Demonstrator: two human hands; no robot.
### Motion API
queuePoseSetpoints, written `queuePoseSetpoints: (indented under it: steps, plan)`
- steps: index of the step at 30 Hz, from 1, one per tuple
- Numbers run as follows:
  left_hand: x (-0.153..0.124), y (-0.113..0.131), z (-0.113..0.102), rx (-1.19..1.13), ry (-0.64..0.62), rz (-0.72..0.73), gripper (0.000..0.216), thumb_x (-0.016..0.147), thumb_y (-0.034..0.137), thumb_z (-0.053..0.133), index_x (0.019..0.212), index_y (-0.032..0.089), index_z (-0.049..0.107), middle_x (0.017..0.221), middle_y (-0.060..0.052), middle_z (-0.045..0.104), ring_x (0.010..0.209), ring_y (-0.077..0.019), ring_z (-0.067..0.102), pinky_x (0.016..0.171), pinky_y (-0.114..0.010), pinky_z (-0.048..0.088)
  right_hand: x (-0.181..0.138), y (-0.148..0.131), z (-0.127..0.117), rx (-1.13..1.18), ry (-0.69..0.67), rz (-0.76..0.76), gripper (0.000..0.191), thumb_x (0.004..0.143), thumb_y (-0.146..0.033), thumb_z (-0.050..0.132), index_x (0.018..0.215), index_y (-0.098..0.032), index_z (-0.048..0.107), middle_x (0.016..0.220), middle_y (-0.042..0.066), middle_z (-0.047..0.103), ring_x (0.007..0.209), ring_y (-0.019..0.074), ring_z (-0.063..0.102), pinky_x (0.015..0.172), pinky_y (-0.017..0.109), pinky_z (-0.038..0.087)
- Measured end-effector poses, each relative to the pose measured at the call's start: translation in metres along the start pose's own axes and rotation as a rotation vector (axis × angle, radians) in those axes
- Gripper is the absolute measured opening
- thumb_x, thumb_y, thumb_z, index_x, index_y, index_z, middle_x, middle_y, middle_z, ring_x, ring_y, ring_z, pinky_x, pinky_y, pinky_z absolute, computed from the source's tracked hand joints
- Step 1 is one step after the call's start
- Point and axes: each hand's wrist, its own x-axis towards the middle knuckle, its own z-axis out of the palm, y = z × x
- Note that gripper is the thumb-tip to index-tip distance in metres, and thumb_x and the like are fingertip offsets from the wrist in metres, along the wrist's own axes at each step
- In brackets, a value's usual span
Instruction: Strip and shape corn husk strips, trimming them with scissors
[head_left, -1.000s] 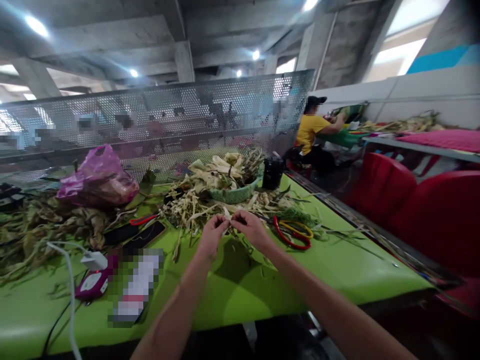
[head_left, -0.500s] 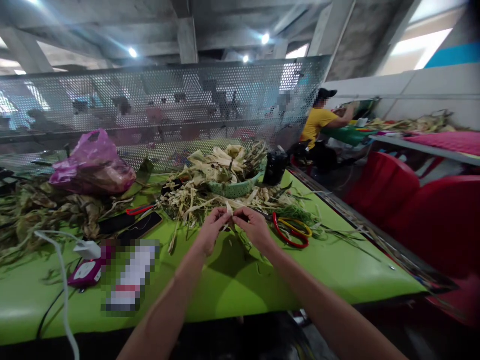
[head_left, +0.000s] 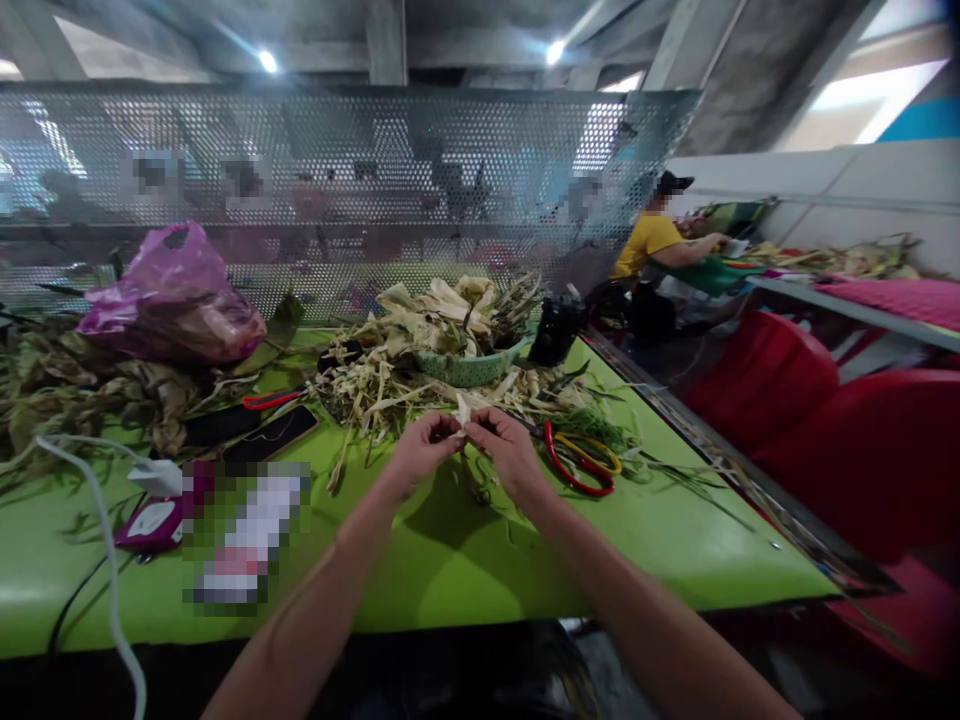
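A small pale strip of dried husk (head_left: 463, 408) stands up between my fingertips over the green table (head_left: 450, 590). My left hand (head_left: 424, 448) pinches it from the left, thumb and forefinger together. From the other side my right hand (head_left: 507, 450) pinches the same strip, the fingertips of both hands nearly meeting. Scissors with red and yellow handles (head_left: 581, 460) lie just right of my right hand. Beyond my hands, loose dried husk strips (head_left: 382, 398) are heaped around a green basket (head_left: 469, 370) filled with larger husks.
A pink plastic bag (head_left: 176, 300) sits on dried leaves at left. Nearer are a dark phone (head_left: 274, 437), a red-handled tool (head_left: 274, 398), a purple box (head_left: 154, 522) and a white cable (head_left: 112, 560). A black container (head_left: 556, 328) stands right of the basket. A person in yellow (head_left: 651, 242) works farther right.
My view has shifted slightly, so the table's things appear a little higher and some farther left. Both hands keep their pinch on the husk strip, with small finger movement.
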Motion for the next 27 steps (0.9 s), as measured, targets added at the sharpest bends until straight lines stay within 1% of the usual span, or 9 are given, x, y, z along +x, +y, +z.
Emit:
queuePoseSetpoints:
  steps: [3,6,9,12,15,18,22,25,27]
  plan:
    - [-0.001,0.003,-0.001,-0.012,-0.02,-0.039,0.029,0.064,0.033,0.075,0.081,0.014,0.061,0.076,-0.002,0.059,0.072,-0.0129,0.052,0.07,-0.025,0.041,0.001,-0.001,-0.001,0.119,-0.044,0.099,0.016,0.074,-0.031,0.066,0.073,-0.018,0.057,0.065,-0.003,0.051,0.056,0.0097,0.043,0.053,0.022,0.033]
    - [-0.002,0.007,0.001,-0.021,-0.028,-0.095,0.033,0.065,0.036,0.075,0.085,0.015,0.06,0.08,-0.001,0.058,0.074,-0.0125,0.052,0.072,-0.025,0.041,0.001,-0.002,-0.003,0.119,-0.034,0.108,0.018,0.072,-0.032,0.068,0.071,-0.018,0.058,0.064,-0.003,0.052,0.057,0.0098,0.044,0.053,0.022,0.034]
    - [-0.003,0.008,0.004,-0.028,0.008,-0.086,0.031,0.07,0.038,0.071,0.088,0.016,0.059,0.08,-0.001,0.057,0.075,-0.0122,0.052,0.072,-0.025,0.04,-0.001,-0.004,-0.002,-0.002,-0.008,0.054,0.016,0.074,-0.032,0.067,0.072,-0.018,0.059,0.066,-0.002,0.054,0.06,0.0117,0.047,0.056,0.023,0.036]
    - [-0.003,0.006,0.006,-0.005,0.1,-0.066,0.023,0.072,0.036,0.067,0.081,0.017,0.058,0.076,0.001,0.055,0.072,-0.0115,0.05,0.068,-0.024,0.039,-0.005,-0.009,0.0,-0.22,-0.01,-0.053,0.013,0.078,-0.03,0.063,0.074,-0.018,0.06,0.069,-0.001,0.056,0.065,0.0136,0.049,0.06,0.025,0.038]
    - [-0.003,0.004,0.008,-0.008,0.137,-0.058,0.016,0.075,0.031,0.064,0.079,0.017,0.057,0.076,0.001,0.054,0.073,-0.0123,0.05,0.07,-0.024,0.04,-0.008,-0.013,0.0,-0.349,-0.043,-0.096,0.014,0.082,-0.028,0.059,0.073,-0.017,0.059,0.069,0.0,0.056,0.065,0.0143,0.049,0.06,0.025,0.038]
    - [-0.005,0.006,0.011,0.039,0.163,-0.055,0.011,0.078,0.027,0.059,0.08,0.017,0.056,0.077,0.0,0.054,0.075,-0.0131,0.049,0.07,-0.025,0.04,-0.008,-0.012,-0.001,-0.4,-0.073,-0.081,0.015,0.083,-0.027,0.056,0.073,-0.017,0.057,0.069,0.001,0.055,0.065,0.0148,0.049,0.061,0.026,0.038]
    - [-0.007,0.009,0.015,0.236,0.171,-0.005,0.009,0.082,0.026,0.055,0.08,0.017,0.055,0.078,-0.001,0.054,0.076,-0.0143,0.049,0.07,-0.026,0.04,-0.008,-0.008,-0.004,-0.49,-0.104,-0.047,0.014,0.083,-0.024,0.055,0.07,-0.017,0.054,0.066,0.0,0.052,0.064,0.0147,0.046,0.059,0.026,0.035]
    - [-0.007,0.01,0.015,0.34,0.19,0.063,0.011,0.083,0.026,0.055,0.077,0.017,0.057,0.079,-0.002,0.055,0.078,-0.0151,0.051,0.072,-0.026,0.04,-0.008,-0.007,-0.005,-0.481,-0.152,-0.009,0.015,0.083,-0.023,0.054,0.069,-0.018,0.052,0.065,-0.001,0.051,0.063,0.0144,0.045,0.058,0.025,0.035]
    - [-0.007,0.01,0.014,0.357,0.189,0.067,0.012,0.083,0.026,0.055,0.077,0.017,0.059,0.078,-0.002,0.057,0.078,-0.0152,0.053,0.072,-0.026,0.04,-0.007,-0.007,-0.006,-0.455,-0.19,0.027,0.016,0.083,-0.024,0.053,0.069,-0.018,0.051,0.064,-0.001,0.05,0.062,0.0139,0.045,0.057,0.024,0.035]
